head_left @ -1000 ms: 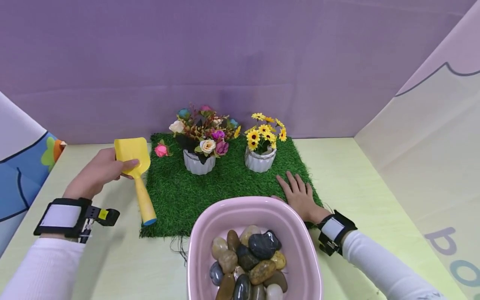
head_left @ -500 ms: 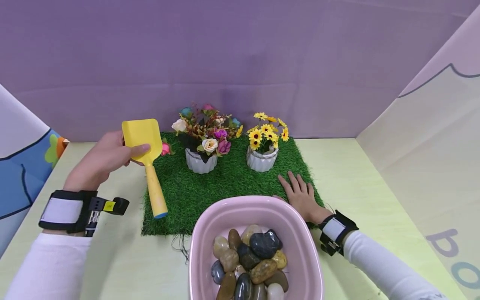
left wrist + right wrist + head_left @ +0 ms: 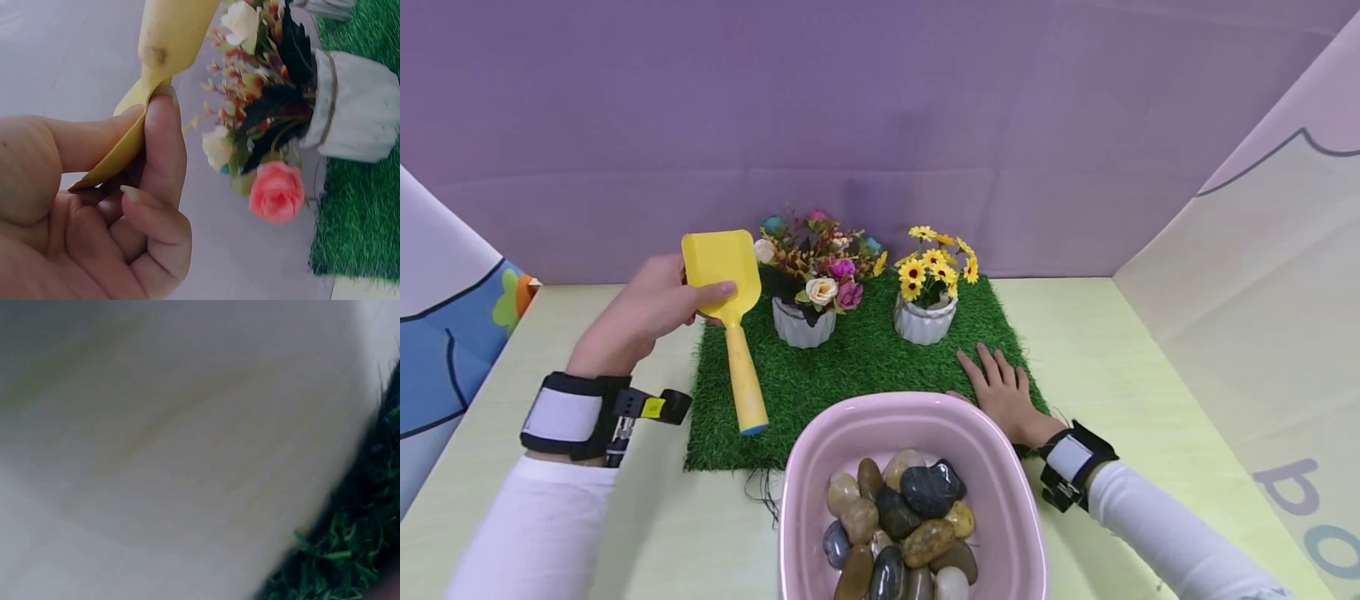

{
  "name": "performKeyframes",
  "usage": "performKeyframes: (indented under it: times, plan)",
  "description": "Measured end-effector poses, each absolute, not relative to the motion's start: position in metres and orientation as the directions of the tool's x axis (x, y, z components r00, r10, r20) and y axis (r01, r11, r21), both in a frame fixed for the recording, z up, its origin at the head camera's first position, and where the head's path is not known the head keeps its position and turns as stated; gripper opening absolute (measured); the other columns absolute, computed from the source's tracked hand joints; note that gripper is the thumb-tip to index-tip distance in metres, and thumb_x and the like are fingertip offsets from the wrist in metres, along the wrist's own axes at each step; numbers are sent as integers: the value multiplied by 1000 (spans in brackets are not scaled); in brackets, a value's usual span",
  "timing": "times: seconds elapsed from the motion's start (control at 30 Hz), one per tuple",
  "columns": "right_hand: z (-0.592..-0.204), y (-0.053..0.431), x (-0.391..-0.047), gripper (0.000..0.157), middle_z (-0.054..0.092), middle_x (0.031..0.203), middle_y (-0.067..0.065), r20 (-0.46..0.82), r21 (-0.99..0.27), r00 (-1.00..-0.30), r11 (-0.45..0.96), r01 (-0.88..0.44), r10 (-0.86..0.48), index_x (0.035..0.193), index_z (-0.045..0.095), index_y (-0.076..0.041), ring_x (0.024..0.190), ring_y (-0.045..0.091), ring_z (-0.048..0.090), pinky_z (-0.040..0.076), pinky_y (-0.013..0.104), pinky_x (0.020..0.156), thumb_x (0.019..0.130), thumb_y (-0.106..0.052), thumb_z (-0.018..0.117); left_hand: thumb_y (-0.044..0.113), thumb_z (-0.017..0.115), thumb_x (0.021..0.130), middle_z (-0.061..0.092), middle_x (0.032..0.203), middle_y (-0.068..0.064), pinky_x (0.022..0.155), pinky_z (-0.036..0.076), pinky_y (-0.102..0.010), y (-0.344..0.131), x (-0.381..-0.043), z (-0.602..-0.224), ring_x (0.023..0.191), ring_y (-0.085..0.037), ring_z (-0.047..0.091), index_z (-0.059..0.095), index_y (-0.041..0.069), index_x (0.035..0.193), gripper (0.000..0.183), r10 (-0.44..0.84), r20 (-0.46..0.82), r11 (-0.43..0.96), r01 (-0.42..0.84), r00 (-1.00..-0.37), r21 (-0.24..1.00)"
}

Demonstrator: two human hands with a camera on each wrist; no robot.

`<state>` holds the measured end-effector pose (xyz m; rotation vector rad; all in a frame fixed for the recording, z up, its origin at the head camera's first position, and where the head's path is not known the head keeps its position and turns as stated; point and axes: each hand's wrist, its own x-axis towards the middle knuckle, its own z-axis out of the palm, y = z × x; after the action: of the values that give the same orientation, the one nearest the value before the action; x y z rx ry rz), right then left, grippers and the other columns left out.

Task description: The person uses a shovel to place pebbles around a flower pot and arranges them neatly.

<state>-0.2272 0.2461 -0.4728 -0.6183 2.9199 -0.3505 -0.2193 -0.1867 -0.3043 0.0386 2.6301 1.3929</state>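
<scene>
My left hand (image 3: 655, 304) pinches a yellow toy shovel (image 3: 724, 260) by its blade, thumb on the face toward me. The handle slants down toward me over the turf mat's left side and ends in blue. In the left wrist view, thumb and fingers (image 3: 164, 140) squeeze the blade's edge, beside a pink rose (image 3: 277, 190). My right hand (image 3: 1000, 398) rests with spread fingers on the green turf mat (image 3: 850, 367), by the far right corner of a pink basin (image 3: 1022, 508). The right wrist view shows mostly pale, blurred surface and a strip of turf (image 3: 350, 553).
Several smooth stones (image 3: 895, 512) lie in the basin at the front. On the mat stand a white pot (image 3: 802, 325) of mixed flowers and another white pot (image 3: 923, 321) of yellow flowers. A purple cloth wall (image 3: 880, 108) rises behind the pale table (image 3: 1120, 400).
My left hand has carried the shovel rightward and slightly up, from beside the mat to over its left part, covering the pink rose in the head view. My right hand stays put.
</scene>
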Motion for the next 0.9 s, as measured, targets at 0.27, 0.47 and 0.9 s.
performKeyframes:
  times: [0.27,0.47,0.9]
  plan:
    - [-474,249,-230,68,5,160,29,-110,-269,-905,889,-371,-411,154,14,-9,142,52,5,8,78,107,101,-42,41,23,56,97,59,117,-23,76,46,-32,-154,-219,-299,96,-27,57,48,-4,128,41,139,-84,502,-3,-987,865]
    - [-479,252,-235,69,0,161,26,-149,-265,-898,892,-367,-414,155,10,-13,143,50,2,7,77,108,101,-47,36,20,58,96,60,117,-23,74,46,-32,-134,-220,-295,96,-28,58,50,-3,126,39,160,-56,456,23,-986,889]
    - [-469,247,-231,69,3,160,30,-145,-299,-894,880,-370,-425,154,14,-8,142,54,3,7,79,107,101,-42,40,15,57,96,60,112,-20,74,47,-32,-106,-225,-297,92,-28,57,52,-2,124,33,191,-44,449,47,-981,892]
